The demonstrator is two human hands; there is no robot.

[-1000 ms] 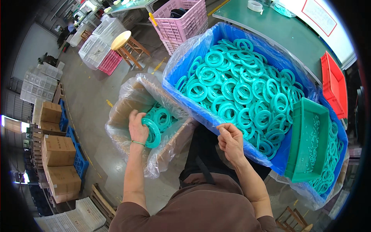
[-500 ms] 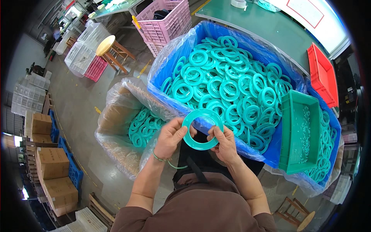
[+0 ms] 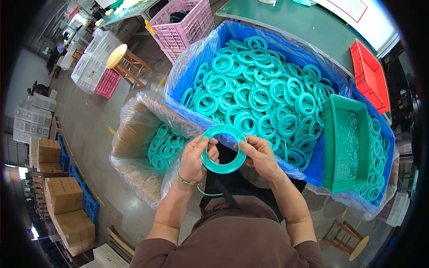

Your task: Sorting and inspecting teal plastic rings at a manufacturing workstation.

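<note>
Both hands hold one flat teal plastic ring (image 3: 222,130) in front of my chest. My left hand (image 3: 195,157) grips its left edge and my right hand (image 3: 259,154) grips its right edge. Just beyond the ring stands a big blue bin (image 3: 214,35) lined with clear plastic and heaped with several more teal rings (image 3: 259,89). To my left a cardboard box (image 3: 134,134) lined with a clear bag holds a smaller layer of the same rings (image 3: 163,145).
A green tray (image 3: 346,178) with small pale bits rests on the bin's right side. A red crate (image 3: 368,76) lies on the green table behind. A pink basket (image 3: 185,24), a round stool (image 3: 118,56) and stacked cardboard boxes (image 3: 62,196) stand at left.
A second ago my left hand was in the cardboard box and my right at the bin's edge. Both then came together on one ring, which has since tilted slightly in my hands.
</note>
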